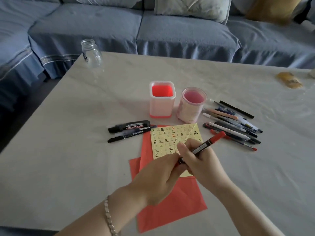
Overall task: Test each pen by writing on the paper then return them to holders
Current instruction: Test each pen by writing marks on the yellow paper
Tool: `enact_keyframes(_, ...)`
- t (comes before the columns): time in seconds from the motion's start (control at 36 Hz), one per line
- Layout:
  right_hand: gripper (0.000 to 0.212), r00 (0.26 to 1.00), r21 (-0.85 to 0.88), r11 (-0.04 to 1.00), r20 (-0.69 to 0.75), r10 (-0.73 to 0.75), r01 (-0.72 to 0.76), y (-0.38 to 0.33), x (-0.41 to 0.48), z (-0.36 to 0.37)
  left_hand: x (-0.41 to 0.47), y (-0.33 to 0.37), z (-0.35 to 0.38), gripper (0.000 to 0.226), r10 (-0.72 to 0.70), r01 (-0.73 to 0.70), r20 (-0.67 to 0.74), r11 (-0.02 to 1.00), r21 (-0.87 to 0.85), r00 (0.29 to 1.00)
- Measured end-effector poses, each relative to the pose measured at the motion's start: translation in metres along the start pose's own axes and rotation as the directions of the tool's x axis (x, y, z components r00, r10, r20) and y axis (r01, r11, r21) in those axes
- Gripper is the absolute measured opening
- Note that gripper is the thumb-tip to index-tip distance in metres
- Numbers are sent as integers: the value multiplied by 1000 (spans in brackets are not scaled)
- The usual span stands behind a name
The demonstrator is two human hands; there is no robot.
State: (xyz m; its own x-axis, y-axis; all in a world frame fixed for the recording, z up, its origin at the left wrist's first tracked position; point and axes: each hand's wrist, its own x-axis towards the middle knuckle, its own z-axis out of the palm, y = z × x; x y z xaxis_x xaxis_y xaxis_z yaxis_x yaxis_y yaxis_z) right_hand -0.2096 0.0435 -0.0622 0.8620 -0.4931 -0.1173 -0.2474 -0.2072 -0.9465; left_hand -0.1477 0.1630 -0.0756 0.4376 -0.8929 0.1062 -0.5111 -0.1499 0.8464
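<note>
I am looking into a home living room. A blue sofa [170, 31] in a loose, skirted slipcover runs along the far side of the worktop [68, 133] and turns the corner down its left side. A pale patterned cushion [192, 7] and a mustard cushion [272, 9] lean against its back. The worktop sits about level with the sofa seats, coffee-table fashion. On it are household things: a clear glass jar [91, 53], a square pink holder [161, 106], a round pink holder [189, 111] and loose pens [235, 126].
</note>
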Motion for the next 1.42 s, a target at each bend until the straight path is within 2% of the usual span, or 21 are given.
enact_keyframes(0.11,39,999,12,999,15,-32,32,3,3,10,-7,0,-3,21,-128,127,-1,980,-151,992)
enact_keyframes(0.22,40,994,140,990,106,-39,24,2,2,15,-12,-1,-6,26,-83,82,-2,986,-145,997)
enact_keyframes(0.28,32,991,205,979,124,-40,14,2,-1,16,-13,-4,-8,23,-54,53,-7,988,-143,998)
enact_keyframes(0.39,26,984,353,935,175,-24,-40,2,-7,17,-13,-11,-14,35,-30,34,36,990,-136,999)
enact_keyframes(0.53,31,976,349,937,205,-74,-2,1,-9,16,-16,-10,-15,24,-29,54,134,981,-186,991)
enact_keyframes(0.64,38,998,323,945,-39,-38,49,4,-5,10,-25,-29,-16,42,-188,188,55,982,6,981)
enact_keyframes(0.75,33,977,237,971,-211,38,14,18,1,-4,-30,-67,-26,15,-206,265,-231,927,265,951)
enact_keyframes(0.83,25,968,180,982,-233,89,-47,32,1,-8,-33,-103,-32,11,-139,333,-396,812,479,908)
enact_keyframes(0.92,18,971,202,975,-198,132,-92,44,-2,-5,-33,-129,-34,16,-97,386,-456,699,601,885)
enact_keyframes(1.06,23,972,239,962,-160,173,-132,52,-3,3,-30,-134,-28,18,-22,376,-500,688,621,866)
enact_keyframes(1.11,22,972,226,966,-167,165,-126,53,-2,5,-29,-124,-23,32,9,301,-457,740,602,890)
enact_keyframes(1.22,16,973,160,984,-200,115,-83,52,3,11,-25,-110,-11,49,76,90,-236,779,620,969)
enact_keyframes(1.33,17,961,133,991,-269,59,-23,49,9,22,-24,-116,-4,67,-46,96,-96,774,626,994)
enact_keyframes(1.42,25,943,132,991,-330,52,-8,50,15,33,-25,-121,-2,71,-92,115,-69,780,615,993)
